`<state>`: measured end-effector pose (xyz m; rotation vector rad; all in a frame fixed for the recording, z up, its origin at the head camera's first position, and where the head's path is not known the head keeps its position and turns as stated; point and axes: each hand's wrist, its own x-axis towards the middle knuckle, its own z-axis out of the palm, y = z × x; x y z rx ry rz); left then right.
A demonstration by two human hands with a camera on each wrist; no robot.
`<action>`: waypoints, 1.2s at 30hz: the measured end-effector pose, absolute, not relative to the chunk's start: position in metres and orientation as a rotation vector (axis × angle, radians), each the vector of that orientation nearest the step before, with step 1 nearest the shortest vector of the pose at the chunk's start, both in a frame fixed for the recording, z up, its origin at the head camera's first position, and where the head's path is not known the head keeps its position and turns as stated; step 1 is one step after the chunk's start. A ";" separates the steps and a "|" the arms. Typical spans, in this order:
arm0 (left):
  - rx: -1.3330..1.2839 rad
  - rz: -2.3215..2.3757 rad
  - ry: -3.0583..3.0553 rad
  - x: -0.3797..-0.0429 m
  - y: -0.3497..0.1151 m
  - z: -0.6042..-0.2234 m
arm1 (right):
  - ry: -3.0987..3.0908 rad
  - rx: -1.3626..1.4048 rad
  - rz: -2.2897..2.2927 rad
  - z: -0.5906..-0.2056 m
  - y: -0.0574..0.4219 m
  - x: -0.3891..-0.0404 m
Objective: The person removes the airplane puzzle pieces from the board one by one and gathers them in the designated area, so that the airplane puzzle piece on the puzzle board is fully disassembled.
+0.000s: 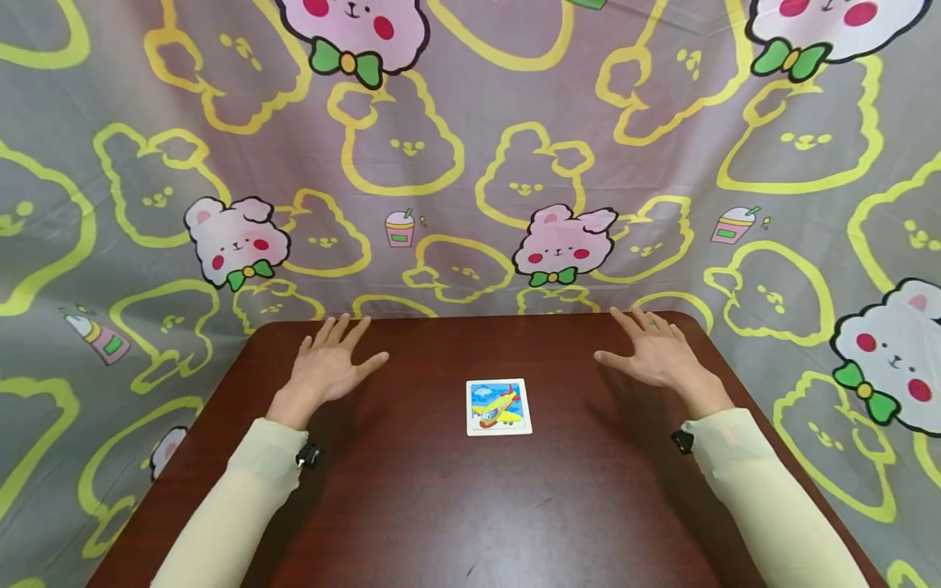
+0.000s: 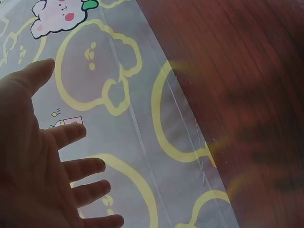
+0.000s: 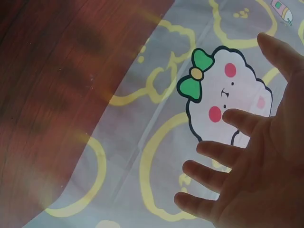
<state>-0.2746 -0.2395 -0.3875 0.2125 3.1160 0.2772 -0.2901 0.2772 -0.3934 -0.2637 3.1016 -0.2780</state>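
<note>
A small square picture puzzle or card (image 1: 499,407) with a white border and a yellow airplane on blue lies mid-table. My left hand (image 1: 328,365) is held out to its left, fingers spread and thumb pointing inward. On the other side, my right hand (image 1: 657,351) mirrors it, with a ring on one finger. Neither hand touches the picture square. In the left wrist view, the left palm (image 2: 33,156) shows with nothing in it. The right palm (image 3: 266,161) likewise holds nothing in the right wrist view.
The dark reddish-brown table (image 1: 456,506) has rounded far corners. Behind and beside it hangs a grey cloth (image 1: 456,269) printed with white rabbits and yellow outlines. Each wrist wears a small black camera, one on the left (image 1: 309,456) and one on the right (image 1: 682,442).
</note>
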 end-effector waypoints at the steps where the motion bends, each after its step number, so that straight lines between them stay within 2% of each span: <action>1: 0.217 0.278 3.118 -0.274 -0.239 -0.388 | 3.102 -0.268 -0.285 -0.394 0.277 -0.290; 36: 0.388 0.468 3.134 -0.267 -0.227 -0.388 | 3.087 -0.383 -0.563 -0.390 0.274 -0.294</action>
